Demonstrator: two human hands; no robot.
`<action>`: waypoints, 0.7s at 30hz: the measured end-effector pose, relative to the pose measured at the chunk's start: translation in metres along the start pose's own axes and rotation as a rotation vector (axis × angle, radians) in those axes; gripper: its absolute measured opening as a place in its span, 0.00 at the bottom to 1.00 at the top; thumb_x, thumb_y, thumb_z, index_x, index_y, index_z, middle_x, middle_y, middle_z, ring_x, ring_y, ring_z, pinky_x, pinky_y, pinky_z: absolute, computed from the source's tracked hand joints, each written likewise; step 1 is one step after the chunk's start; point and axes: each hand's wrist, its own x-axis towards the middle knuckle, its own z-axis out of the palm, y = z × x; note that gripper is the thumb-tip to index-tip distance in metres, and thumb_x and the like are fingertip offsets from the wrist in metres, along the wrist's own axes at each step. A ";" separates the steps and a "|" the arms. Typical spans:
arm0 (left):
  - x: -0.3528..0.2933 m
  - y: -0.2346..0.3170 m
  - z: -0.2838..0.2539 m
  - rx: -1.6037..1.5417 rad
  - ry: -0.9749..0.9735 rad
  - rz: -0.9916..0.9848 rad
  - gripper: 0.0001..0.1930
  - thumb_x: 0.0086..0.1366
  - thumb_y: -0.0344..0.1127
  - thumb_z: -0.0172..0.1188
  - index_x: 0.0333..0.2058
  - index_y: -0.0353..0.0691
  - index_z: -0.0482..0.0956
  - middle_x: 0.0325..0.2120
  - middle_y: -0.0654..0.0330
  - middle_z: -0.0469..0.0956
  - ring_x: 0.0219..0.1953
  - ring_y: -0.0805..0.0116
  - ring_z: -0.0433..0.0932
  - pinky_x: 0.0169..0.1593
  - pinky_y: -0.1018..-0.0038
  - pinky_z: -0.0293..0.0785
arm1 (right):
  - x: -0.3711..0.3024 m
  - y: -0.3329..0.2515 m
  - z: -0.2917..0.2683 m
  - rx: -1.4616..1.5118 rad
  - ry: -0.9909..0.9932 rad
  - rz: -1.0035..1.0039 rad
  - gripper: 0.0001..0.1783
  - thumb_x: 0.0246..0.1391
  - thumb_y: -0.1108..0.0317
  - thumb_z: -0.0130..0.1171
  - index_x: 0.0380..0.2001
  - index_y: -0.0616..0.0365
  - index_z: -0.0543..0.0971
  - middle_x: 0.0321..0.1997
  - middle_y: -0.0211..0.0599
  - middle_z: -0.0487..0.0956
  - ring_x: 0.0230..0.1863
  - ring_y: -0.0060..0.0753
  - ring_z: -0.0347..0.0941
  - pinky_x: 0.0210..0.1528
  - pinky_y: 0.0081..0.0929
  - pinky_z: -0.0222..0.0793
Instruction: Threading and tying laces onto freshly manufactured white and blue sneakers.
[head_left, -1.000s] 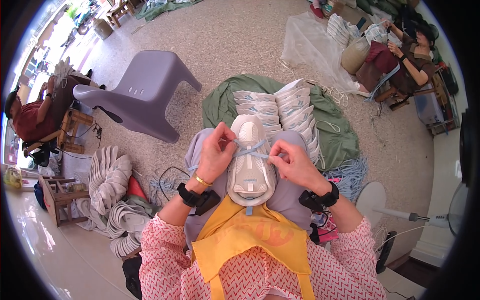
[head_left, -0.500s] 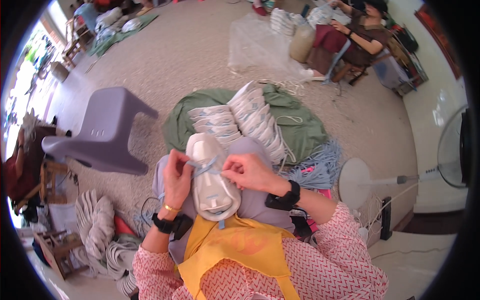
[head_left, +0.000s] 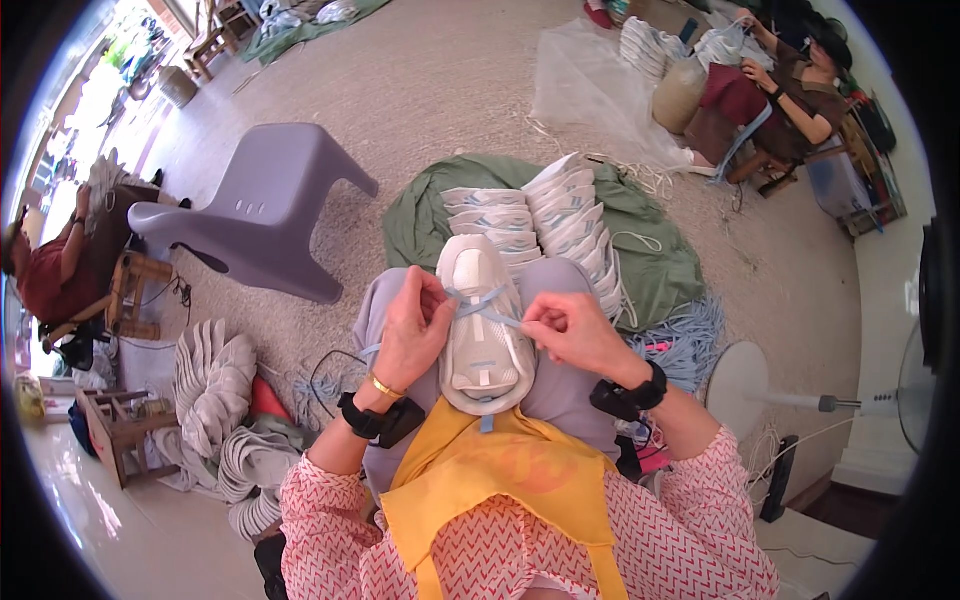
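A whitish shoe upper [head_left: 485,360] lies lengthwise on my lap, its toe pointing away from me. Across its upper half runs a light blue shoelace [head_left: 484,303], crossed over itself. My left hand [head_left: 418,318] pinches one end of the lace at the shoe's left edge, fingers closed. On the other side my right hand [head_left: 572,328] grips the other end, which stretches from the crossing to its fingertips. A pale blue loose end shows beside my left wrist.
Stacked white shoe uppers [head_left: 570,215] lie on a green cloth [head_left: 425,205] ahead, with blue laces [head_left: 695,340] heaped to its right. A grey plastic chair [head_left: 270,190] stands left, more shoe parts [head_left: 215,385] nearer. A fan base [head_left: 738,385] is right; other people sit at both sides.
My hands have drawn apart, pulling the lace out to the right of the shoe. The whole view has shifted, so the scene sits further right in the picture.
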 end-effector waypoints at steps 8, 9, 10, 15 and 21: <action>-0.016 0.002 -0.020 -0.053 -0.187 -0.065 0.08 0.67 0.25 0.63 0.37 0.39 0.70 0.29 0.71 0.71 0.30 0.84 0.69 0.34 0.83 0.67 | -0.040 0.006 -0.042 -0.024 -0.023 0.160 0.05 0.62 0.71 0.62 0.33 0.61 0.79 0.22 0.25 0.78 0.19 0.12 0.71 0.19 0.15 0.65; -0.016 0.001 -0.020 -0.222 -0.210 -0.142 0.08 0.67 0.25 0.62 0.36 0.40 0.70 0.30 0.72 0.70 0.31 0.84 0.68 0.34 0.83 0.66 | -0.040 0.007 -0.040 -0.005 -0.002 0.153 0.06 0.62 0.71 0.62 0.33 0.61 0.79 0.22 0.26 0.78 0.19 0.12 0.72 0.20 0.14 0.66; -0.017 0.000 -0.021 -0.224 -0.208 -0.143 0.08 0.67 0.25 0.62 0.36 0.40 0.70 0.30 0.72 0.70 0.31 0.84 0.68 0.34 0.83 0.66 | -0.041 0.007 -0.039 0.015 0.017 0.146 0.06 0.63 0.70 0.62 0.33 0.61 0.79 0.22 0.26 0.78 0.19 0.12 0.72 0.20 0.14 0.67; -0.020 0.009 -0.034 -0.381 -0.234 -0.227 0.09 0.66 0.22 0.61 0.36 0.41 0.70 0.30 0.72 0.70 0.34 0.84 0.69 0.39 0.84 0.66 | -0.034 0.013 -0.028 -0.004 0.041 0.133 0.07 0.63 0.69 0.63 0.33 0.61 0.79 0.23 0.26 0.79 0.19 0.12 0.72 0.20 0.14 0.67; -0.039 0.030 -0.079 -0.391 -0.208 -0.303 0.09 0.65 0.20 0.61 0.36 0.40 0.70 0.30 0.72 0.71 0.33 0.85 0.69 0.37 0.84 0.64 | -0.041 0.018 -0.034 -0.022 0.072 0.148 0.07 0.62 0.69 0.65 0.32 0.61 0.79 0.23 0.25 0.79 0.20 0.11 0.73 0.21 0.13 0.68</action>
